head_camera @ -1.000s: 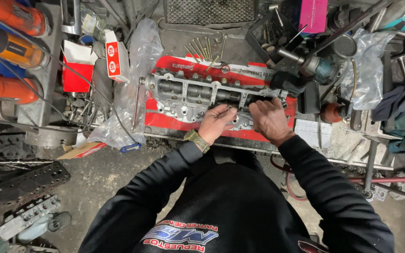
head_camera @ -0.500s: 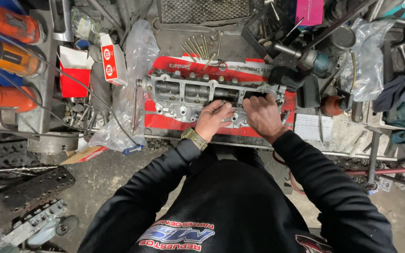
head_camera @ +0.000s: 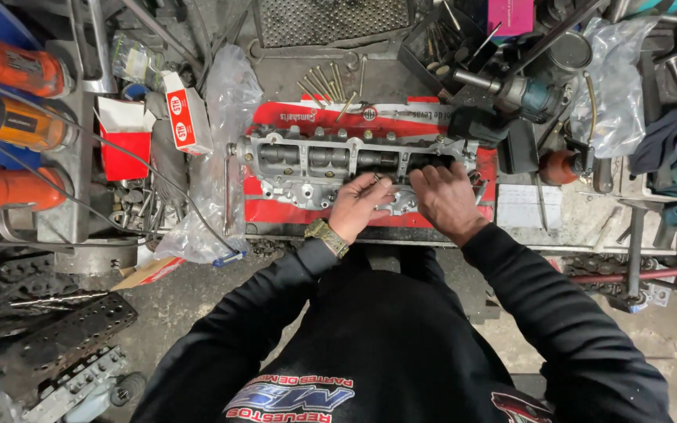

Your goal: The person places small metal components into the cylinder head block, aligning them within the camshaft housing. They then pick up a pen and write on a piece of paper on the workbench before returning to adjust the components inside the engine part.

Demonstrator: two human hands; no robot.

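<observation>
Big grey cylinder head (head_camera: 338,160) lies lengthwise on red cardboard (head_camera: 276,211), probably to spare the surface. My left hand (head_camera: 358,205) and right hand (head_camera: 444,200) both rest on its near edge, fingers curled; can't tell either grip's contents. Loose bolts (head_camera: 327,82) lie beyond them.

Two hands, left (head_camera: 360,205) and right (head_camera: 446,200), one metal cylinder head (head_camera: 319,160) at centre frame, three orange power tools (head_camera: 9,70) at the left edge, and two red-and-white boxes (head_camera: 188,111) at upper left.
</observation>
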